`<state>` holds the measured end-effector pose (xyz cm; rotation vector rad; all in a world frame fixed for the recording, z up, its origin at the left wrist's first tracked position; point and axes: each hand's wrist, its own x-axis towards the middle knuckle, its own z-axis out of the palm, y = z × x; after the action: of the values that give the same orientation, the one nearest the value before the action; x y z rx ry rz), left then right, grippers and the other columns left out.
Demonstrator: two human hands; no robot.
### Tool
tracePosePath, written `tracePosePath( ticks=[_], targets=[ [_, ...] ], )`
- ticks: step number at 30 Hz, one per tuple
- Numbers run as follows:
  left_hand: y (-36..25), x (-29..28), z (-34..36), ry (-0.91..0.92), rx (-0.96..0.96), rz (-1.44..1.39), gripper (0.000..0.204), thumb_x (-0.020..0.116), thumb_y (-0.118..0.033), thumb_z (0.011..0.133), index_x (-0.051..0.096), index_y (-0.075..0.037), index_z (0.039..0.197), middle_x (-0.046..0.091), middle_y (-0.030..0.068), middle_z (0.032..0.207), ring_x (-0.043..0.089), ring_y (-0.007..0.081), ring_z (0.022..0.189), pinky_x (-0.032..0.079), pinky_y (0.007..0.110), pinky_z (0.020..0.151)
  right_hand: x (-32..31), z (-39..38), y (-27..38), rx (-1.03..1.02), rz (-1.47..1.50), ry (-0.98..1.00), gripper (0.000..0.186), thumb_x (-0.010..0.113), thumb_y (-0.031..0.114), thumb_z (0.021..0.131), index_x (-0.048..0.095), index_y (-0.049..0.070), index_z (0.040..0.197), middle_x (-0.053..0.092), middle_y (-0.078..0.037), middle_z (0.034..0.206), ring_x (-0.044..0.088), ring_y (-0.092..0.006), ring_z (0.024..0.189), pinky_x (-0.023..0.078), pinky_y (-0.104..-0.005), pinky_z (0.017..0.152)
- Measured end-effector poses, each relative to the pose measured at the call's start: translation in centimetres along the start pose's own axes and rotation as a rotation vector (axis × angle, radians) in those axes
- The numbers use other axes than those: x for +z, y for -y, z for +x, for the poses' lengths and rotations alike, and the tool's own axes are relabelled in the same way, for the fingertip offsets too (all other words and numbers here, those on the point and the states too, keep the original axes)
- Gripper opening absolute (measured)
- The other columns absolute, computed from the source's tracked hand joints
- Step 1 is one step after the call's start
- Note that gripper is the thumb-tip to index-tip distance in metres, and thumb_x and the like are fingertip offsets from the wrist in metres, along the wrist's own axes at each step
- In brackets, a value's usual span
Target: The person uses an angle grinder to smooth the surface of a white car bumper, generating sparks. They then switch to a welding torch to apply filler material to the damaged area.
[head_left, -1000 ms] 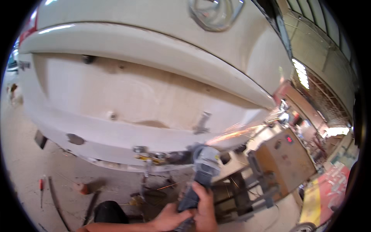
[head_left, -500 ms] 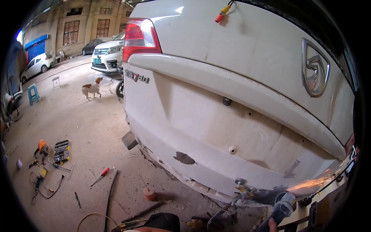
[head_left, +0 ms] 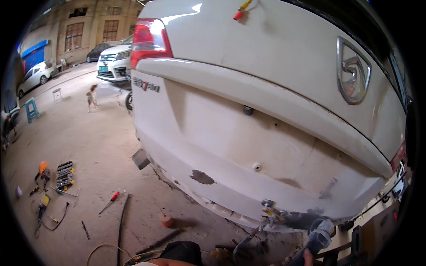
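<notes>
A grey angle grinder [head_left: 318, 237] points up at the lower right edge of a white car's rear bumper [head_left: 248, 177]. Only the fingertips of my right hand [head_left: 307, 256] show at the bottom edge, wrapped round the grinder's body. The grinder's head sits just under a dark, scuffed strip of the bumper, beside a small metal fitting [head_left: 270, 210]. A bare dark patch [head_left: 202, 177] marks the bumper further left. My left hand is out of the picture.
Tools lie on the dusty floor at left: a red-handled screwdriver [head_left: 111, 200], a socket set [head_left: 65, 174], an orange tool [head_left: 42, 168], a long bar [head_left: 120, 221], a small orange roll [head_left: 166, 219]. Beyond stand a blue stool [head_left: 31, 108], a dog [head_left: 92, 96] and parked cars [head_left: 113, 62].
The view has swung left and up, away from the grinder, so my hands have slid to the bottom right edge. The sparks seen at the bumper's edge earlier are gone.
</notes>
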<state>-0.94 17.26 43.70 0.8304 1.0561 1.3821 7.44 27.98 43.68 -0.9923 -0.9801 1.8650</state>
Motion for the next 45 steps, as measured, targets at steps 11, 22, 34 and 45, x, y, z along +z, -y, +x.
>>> tracePosePath(
  ticks=[11, 22, 34, 45],
  targets=[
    [2.3, -1.2, 2.2, 0.097, -0.135, 0.152, 0.048, 0.063, -0.039, 0.081, 0.058, 0.005, 0.1, 0.062, 0.009, 0.087, 0.059, 0.0145, 0.083, 0.046, 0.029, 0.075, 0.5, -0.6, 0.6, -0.05, -0.041, -0.065, 0.025, 0.062, 0.024, 0.079, 0.056, 0.001, 0.084, 0.06, -0.012, 0.069, 0.06, -0.0226, 0.058, 0.05, -0.0341, 0.054],
    [2.3, -2.5, 2.8, 0.096, -0.126, 0.029, 0.041, 0.06, -0.032, 0.084, 0.057, 0.005, 0.1, 0.061, 0.0072, 0.09, 0.057, 0.0126, 0.082, 0.046, 0.028, 0.073, 2.7, 0.0, 1.4, -0.037, -0.092, -0.035, 0.025, 0.064, 0.021, 0.078, 0.056, -0.001, 0.088, 0.061, -0.013, 0.071, 0.061, -0.0222, 0.057, 0.052, -0.0337, 0.052],
    [-0.4, -2.0, 1.5, 0.095, -0.149, 0.007, 0.044, 0.061, -0.036, 0.083, 0.057, 0.005, 0.1, 0.06, 0.0068, 0.087, 0.056, 0.0122, 0.08, 0.045, 0.027, 0.072, 3.3, -0.5, 1.7, -0.027, -0.074, -0.03, 0.027, 0.064, 0.023, 0.078, 0.057, -0.001, 0.088, 0.061, -0.013, 0.07, 0.061, -0.0227, 0.057, 0.051, -0.0335, 0.052],
    [-0.2, -1.2, 1.5, 0.068, -0.122, 0.078, 0.043, 0.061, -0.035, 0.083, 0.056, 0.005, 0.099, 0.06, 0.007, 0.088, 0.055, 0.0123, 0.081, 0.044, 0.027, 0.072, 2.1, -0.4, 1.4, -0.022, -0.027, -0.006, 0.026, 0.062, 0.021, 0.079, 0.055, -0.001, 0.09, 0.06, -0.014, 0.071, 0.061, -0.0235, 0.058, 0.052, -0.0348, 0.053]
  ],
)
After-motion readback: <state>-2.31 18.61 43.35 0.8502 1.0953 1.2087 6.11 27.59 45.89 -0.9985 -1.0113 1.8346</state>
